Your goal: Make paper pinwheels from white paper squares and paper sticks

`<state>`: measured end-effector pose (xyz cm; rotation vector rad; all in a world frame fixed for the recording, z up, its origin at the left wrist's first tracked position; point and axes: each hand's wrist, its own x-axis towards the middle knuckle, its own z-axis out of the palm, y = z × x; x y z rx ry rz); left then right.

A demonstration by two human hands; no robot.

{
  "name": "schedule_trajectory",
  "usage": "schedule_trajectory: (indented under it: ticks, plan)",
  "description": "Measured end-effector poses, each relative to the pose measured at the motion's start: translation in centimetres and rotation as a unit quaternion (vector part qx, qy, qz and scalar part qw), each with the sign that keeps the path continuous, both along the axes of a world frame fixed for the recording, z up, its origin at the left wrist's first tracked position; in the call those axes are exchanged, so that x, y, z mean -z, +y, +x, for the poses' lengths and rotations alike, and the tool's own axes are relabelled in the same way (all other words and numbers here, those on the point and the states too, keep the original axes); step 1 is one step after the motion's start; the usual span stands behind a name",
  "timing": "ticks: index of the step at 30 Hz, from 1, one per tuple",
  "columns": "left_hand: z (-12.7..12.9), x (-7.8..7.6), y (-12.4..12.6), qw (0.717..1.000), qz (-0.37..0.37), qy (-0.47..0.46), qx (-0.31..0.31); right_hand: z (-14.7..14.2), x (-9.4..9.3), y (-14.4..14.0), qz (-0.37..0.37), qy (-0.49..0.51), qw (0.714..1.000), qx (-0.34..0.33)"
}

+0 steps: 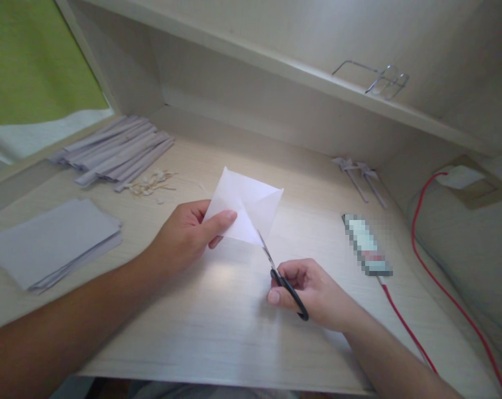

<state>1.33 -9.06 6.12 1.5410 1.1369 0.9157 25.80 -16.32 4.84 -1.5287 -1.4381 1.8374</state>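
Pinching the white paper square point(246, 205) at its left corner, with left thumb point(219, 220) on top and the other fingers tucked behind. Holding it up a little over the pale desk point(217, 332), near the middle. Gripping black-handled scissors point(282, 277) in the right hand point(313, 293), fingers curled through the loops, blades nearly closed and just touching the bottom edge of the paper. Feeling very light and thin, probably, and bending or tearing easily, so pinching close to the cut line looks like the safest spot. Lying on the left: a stack of grey sheets point(53, 241), a bundle of rolled paper sticks point(117, 149) and some small scraps point(151, 183). Resting on the right: two little paper pinwheels point(359, 174) and a red cable point(425, 266).
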Motion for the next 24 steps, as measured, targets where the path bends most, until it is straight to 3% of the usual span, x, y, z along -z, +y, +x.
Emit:
schedule_trajectory:
  ticks: [24]
  plan:
    - [-0.11, -0.16, 0.02, 1.000, 0.017, 0.009, -0.006, 0.00, -0.12, -0.06, 0.004, -0.015, 1.000, 0.026]
